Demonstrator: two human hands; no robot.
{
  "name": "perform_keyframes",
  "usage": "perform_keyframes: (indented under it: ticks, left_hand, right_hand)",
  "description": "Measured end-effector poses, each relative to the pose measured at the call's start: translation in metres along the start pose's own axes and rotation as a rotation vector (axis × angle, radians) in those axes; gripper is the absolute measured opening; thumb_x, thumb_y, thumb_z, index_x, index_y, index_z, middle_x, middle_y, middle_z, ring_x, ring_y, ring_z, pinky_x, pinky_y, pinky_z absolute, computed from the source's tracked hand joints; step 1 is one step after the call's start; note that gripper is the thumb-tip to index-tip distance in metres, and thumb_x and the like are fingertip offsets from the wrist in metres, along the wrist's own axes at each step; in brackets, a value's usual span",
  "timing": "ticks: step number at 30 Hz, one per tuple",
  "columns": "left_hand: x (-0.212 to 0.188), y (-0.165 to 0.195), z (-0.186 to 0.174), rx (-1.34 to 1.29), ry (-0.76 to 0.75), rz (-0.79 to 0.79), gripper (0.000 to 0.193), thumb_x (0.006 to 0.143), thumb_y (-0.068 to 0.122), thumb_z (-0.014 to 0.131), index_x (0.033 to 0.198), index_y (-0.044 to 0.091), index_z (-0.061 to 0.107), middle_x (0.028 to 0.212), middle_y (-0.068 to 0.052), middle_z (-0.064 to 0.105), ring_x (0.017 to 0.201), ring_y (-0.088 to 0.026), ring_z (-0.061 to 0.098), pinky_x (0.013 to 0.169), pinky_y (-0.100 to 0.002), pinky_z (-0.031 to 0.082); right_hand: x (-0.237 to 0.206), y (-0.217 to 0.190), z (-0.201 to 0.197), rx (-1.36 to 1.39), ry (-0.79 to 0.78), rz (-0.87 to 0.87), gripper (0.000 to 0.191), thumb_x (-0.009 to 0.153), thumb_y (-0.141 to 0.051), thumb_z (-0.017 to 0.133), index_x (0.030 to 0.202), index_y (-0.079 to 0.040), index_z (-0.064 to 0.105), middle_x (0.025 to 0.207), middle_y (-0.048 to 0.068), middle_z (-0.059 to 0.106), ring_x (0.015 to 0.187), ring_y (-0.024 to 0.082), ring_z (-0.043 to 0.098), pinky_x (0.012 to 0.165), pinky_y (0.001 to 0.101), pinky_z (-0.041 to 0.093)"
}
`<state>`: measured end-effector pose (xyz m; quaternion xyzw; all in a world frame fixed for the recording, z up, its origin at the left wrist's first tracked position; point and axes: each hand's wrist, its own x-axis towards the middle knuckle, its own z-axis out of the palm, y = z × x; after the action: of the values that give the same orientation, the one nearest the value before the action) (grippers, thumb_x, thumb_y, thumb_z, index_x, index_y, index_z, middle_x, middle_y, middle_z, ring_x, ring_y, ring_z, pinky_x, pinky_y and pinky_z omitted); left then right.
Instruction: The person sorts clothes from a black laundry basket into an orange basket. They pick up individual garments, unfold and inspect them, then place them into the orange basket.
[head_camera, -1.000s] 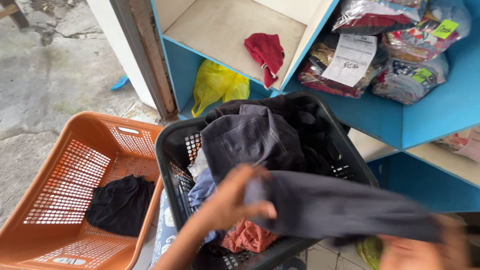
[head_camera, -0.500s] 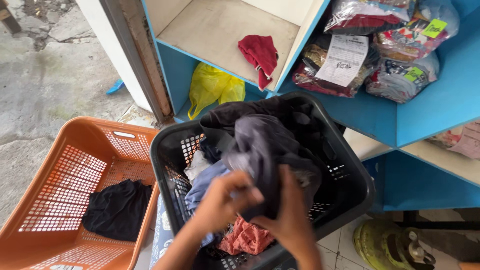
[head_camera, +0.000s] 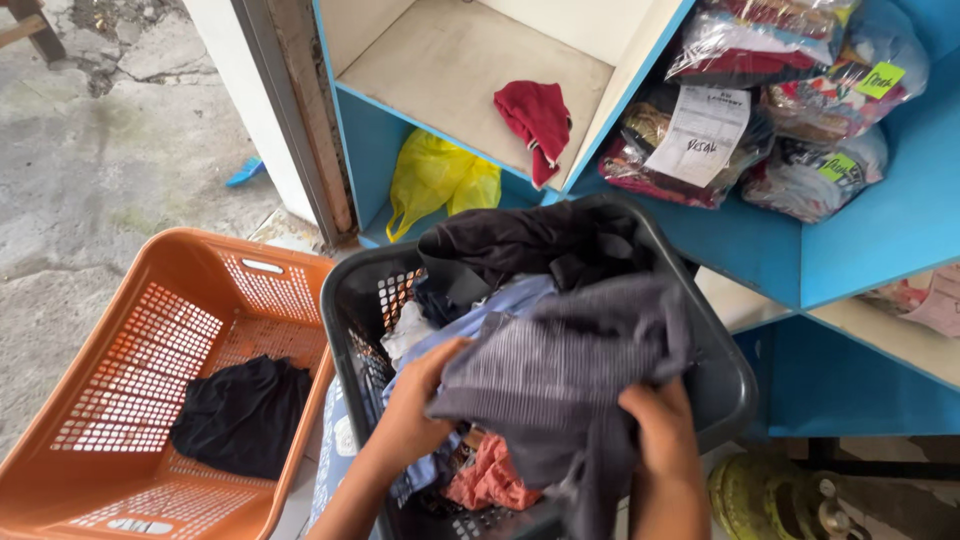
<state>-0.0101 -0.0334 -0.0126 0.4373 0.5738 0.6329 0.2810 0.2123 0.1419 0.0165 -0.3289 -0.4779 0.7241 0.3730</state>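
A dark grey striped garment (head_camera: 570, 370) is bunched over the black laundry basket (head_camera: 720, 400), and both my hands grip it. My left hand (head_camera: 420, 400) holds its left edge; my right hand (head_camera: 655, 430) holds its lower right side. Under it the basket holds a black garment (head_camera: 520, 245), a light blue cloth (head_camera: 500, 305) and a reddish cloth (head_camera: 490, 480).
An orange basket (head_camera: 130, 350) to the left holds a black garment (head_camera: 240, 415). Blue shelves behind hold a red cloth (head_camera: 535, 120), a yellow plastic bag (head_camera: 440, 180) and bagged clothes (head_camera: 780, 100). A green-yellow gas cylinder (head_camera: 780, 500) stands at lower right. Concrete floor lies at left.
The grey garment was stretched out to the right, then gathered up; now it sits bunched wider over the basket with my hands apart on its two sides.
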Motion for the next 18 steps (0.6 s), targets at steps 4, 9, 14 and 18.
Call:
perform_keyframes:
  ticks: [4, 9, 14, 18]
  left_hand:
    - [-0.013, -0.016, -0.015, -0.282, 0.064, -0.138, 0.057, 0.080, -0.005, 0.067, 0.136, -0.003, 0.060, 0.129, -0.014, 0.071, 0.122, -0.020, 0.063, 0.109, -0.032, 0.046]
    - [-0.037, -0.043, -0.058, -0.401, 0.419, -0.408, 0.060, 0.079, 0.002, 0.068, 0.137, 0.009, 0.056, 0.128, -0.007, 0.065, 0.121, -0.020, 0.060, 0.105, -0.032, 0.045]
    - [-0.082, -0.038, -0.123, 0.350, 0.611, -0.068, 0.035, 0.080, 0.008, 0.068, 0.113, 0.002, 0.076, 0.115, -0.015, 0.074, 0.109, -0.027, 0.071, 0.102, -0.038, 0.054]
    - [-0.090, 0.007, -0.139, -0.779, 0.662, 0.143, 0.031, 0.097, 0.001, 0.053, 0.124, -0.010, 0.067, 0.127, -0.022, 0.070, 0.115, -0.032, 0.069, 0.106, -0.043, 0.053]
  right_hand:
    - [0.031, -0.027, 0.033, -0.485, -0.085, -0.268, 0.060, 0.090, -0.015, 0.076, 0.143, 0.003, 0.053, 0.129, 0.022, 0.064, 0.115, 0.033, 0.061, 0.100, 0.0454, 0.049]
    - [0.044, -0.004, 0.042, -1.305, -0.313, -0.452, 0.107, 0.059, -0.019, 0.092, 0.151, -0.014, 0.039, 0.155, 0.016, 0.042, 0.142, 0.040, 0.040, 0.112, 0.0498, 0.037]
    - [0.027, 0.067, 0.038, -1.786, -0.376, 0.018, 0.123, 0.061, -0.030, 0.097, 0.161, -0.037, 0.026, 0.164, 0.004, 0.026, 0.146, 0.033, 0.029, 0.106, 0.0499, 0.034]
    - [0.031, 0.096, 0.041, -1.794, -0.394, -0.216, 0.052, 0.086, -0.015, 0.072, 0.134, -0.028, 0.057, 0.133, 0.002, 0.061, 0.126, 0.030, 0.057, 0.100, 0.0429, 0.049]
